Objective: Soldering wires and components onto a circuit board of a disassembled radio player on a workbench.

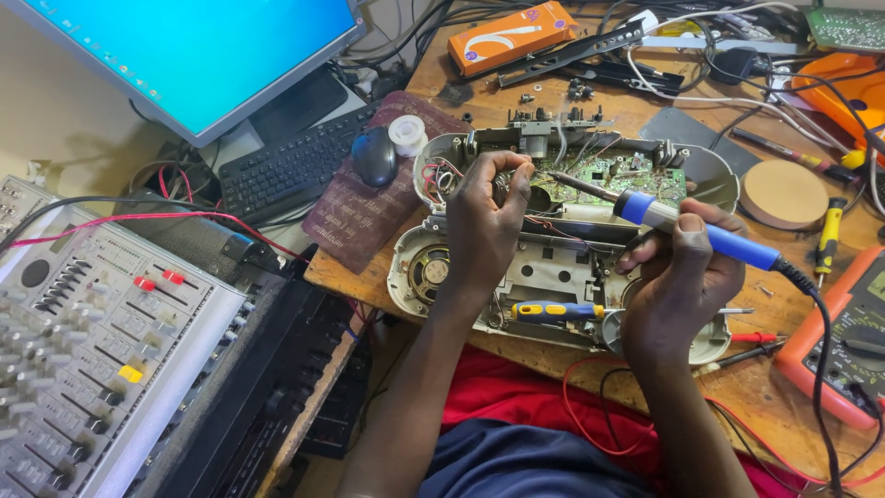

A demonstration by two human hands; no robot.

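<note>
The opened radio point(553, 267) lies at the middle of the wooden desk point(784, 387), its grey shell split so the green circuit board point(613, 175) shows at its 12 o'clock edge and a round speaker point(427, 272) at its 9 o'clock end. The right hand point(682, 286) has its fingers clamped around the blue grip of a soldering iron point(664, 217), whose metal tip points toward 10 o'clock and rests over the circuit board. The left hand point(487, 226) reaches in from 6 o'clock, its fingers pinched together on something small at the board's left edge; what it is cannot be made out. A screwdriver point(556, 311) with a blue and yellow handle lies on the radio's shell between the two wrists. At 3 o'clock of the radio sit a round wooden disc point(784, 194) and an orange meter point(843, 341). At 10 o'clock lie a black mouse point(374, 155), a keyboard point(290, 166) and a monitor point(198, 55), and at 12 o'clock an orange box point(512, 37).
</note>
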